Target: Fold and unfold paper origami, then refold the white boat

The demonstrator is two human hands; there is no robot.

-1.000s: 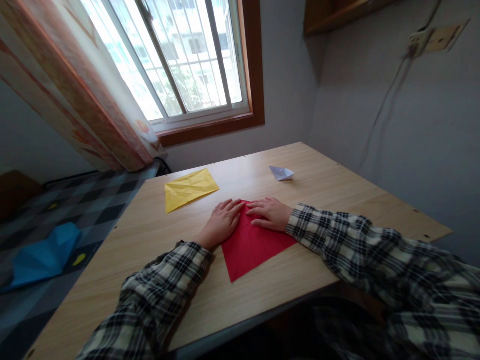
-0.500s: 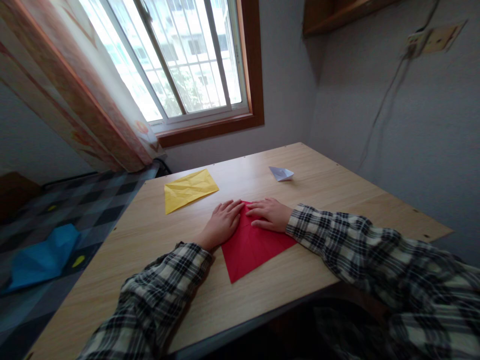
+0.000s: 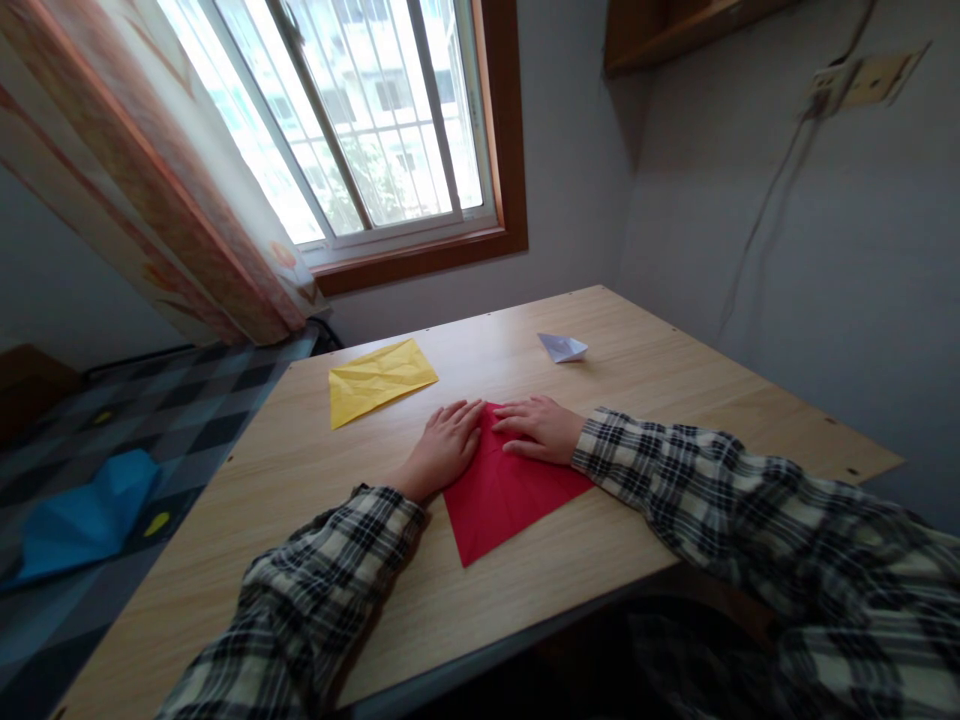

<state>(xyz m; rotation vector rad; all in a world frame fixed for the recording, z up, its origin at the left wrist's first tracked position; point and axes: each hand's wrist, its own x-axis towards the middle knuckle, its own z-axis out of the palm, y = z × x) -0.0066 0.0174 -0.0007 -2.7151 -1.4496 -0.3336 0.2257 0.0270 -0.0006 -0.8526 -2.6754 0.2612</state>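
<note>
One red paper [image 3: 504,497] lies near the front edge of the wooden table [image 3: 675,400], folded to a pointed shape. Two hands press flat and open on its far corner, gripping nothing: left hand [image 3: 442,448], right hand [image 3: 541,428]. Beyond the red paper lie one creased yellow sheet [image 3: 379,379] and one small white folded piece [image 3: 562,347]. Further off, a barred window [image 3: 360,120]; one blue sheet [image 3: 82,515] lies on the checked floor.

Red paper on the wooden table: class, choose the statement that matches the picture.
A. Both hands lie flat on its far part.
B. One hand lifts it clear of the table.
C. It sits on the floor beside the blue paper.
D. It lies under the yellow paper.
A: the left hand and the right hand both rest palm-down on the far part of the red paper, which lies flat on the wooden table.
</note>
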